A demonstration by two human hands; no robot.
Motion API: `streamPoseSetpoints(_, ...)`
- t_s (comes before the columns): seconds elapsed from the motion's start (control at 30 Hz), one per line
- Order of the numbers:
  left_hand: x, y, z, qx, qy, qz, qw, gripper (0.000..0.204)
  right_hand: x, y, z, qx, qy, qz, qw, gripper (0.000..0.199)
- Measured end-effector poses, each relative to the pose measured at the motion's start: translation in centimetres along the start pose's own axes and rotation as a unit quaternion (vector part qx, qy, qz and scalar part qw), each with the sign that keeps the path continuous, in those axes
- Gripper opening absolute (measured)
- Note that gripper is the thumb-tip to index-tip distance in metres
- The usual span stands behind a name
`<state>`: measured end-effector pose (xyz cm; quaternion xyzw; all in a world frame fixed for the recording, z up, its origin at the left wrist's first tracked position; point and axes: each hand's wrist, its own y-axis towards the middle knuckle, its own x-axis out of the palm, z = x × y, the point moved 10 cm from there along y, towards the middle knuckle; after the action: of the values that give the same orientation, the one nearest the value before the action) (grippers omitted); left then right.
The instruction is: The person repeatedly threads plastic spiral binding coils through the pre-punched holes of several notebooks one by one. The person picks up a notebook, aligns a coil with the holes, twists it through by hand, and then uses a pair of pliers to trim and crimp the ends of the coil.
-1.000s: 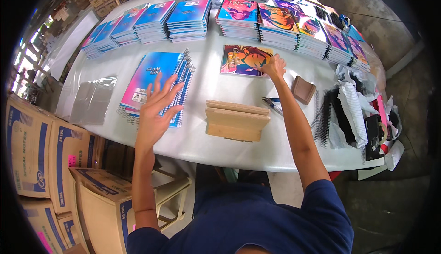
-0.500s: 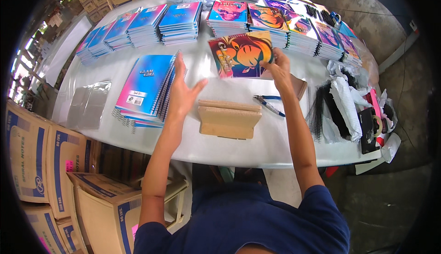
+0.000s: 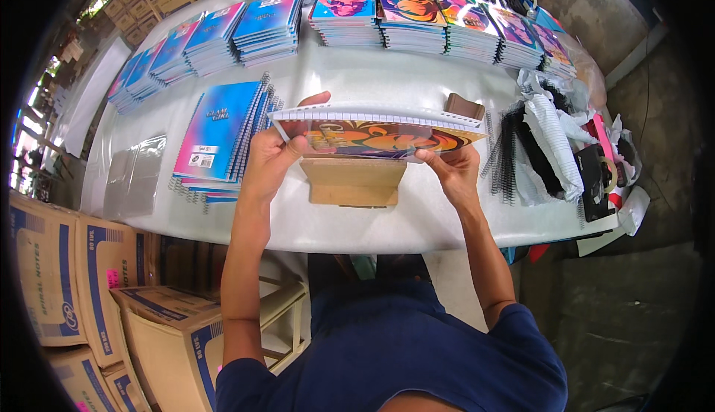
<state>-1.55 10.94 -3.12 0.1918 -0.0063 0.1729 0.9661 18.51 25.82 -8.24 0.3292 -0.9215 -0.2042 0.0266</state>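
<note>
Both hands hold up a notebook [image 3: 387,138] with an orange and purple illustrated cover. Its page edge, lined with punched holes, faces up, and no coil shows along it. My left hand [image 3: 274,157] is closed on its left end, thumb on the cover. At the right end, my right hand [image 3: 456,171] pinches the lower edge. Just below the notebook, a folded brown cardboard stand [image 3: 354,183] rests on the table. Left of my left hand lies a stack of spiral notebooks [image 3: 216,133] with blue and pink covers.
Stacks of blue-pink notebooks [image 3: 267,29] and illustrated-cover notebooks [image 3: 413,21] line the table's far side. Black binding coils [image 3: 510,148] and white wrapping [image 3: 558,155] lie at right. A clear plastic sheet [image 3: 134,177] is at left. Cardboard boxes [image 3: 167,330] stand below the table.
The illustrated notebook came down nearer me and turned so its holed edge faces up. My left hand, open before, now grips its left end. The pliers are hidden now.
</note>
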Motion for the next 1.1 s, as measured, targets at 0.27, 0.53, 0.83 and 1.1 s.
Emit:
streamPoseSetpoints(0.27, -0.7, -1.8, -3.2, 0.001, 0.057, -0.011, 0.998, 0.046, 0.0, -1.1, 1.5, 0.011, -0.057, -0.031, 0.998, 0.026)
streamPoseSetpoints(0.53, -1.3, -2.1, -3.8, 0.036, 0.145, 0.032, 0.988, 0.071, 1.0, -3.4, 4.9, 0.054, -0.111, -0.076, 0.989, 0.034)
streamPoseSetpoints(0.83, -2.4, -4.2, -8.6, -0.004, 0.047, 0.119, 0.992, 0.106, 5.4, -4.5, 5.4, 0.094, 0.015, -0.053, 0.994, 0.084)
streamPoseSetpoints(1.1, -4.2, -5.5, -7.0, 0.018, 0.068, 0.167, 0.984, 0.107, -11.5, 5.5, 7.4, -0.002, -0.319, 0.037, 0.947, 0.023)
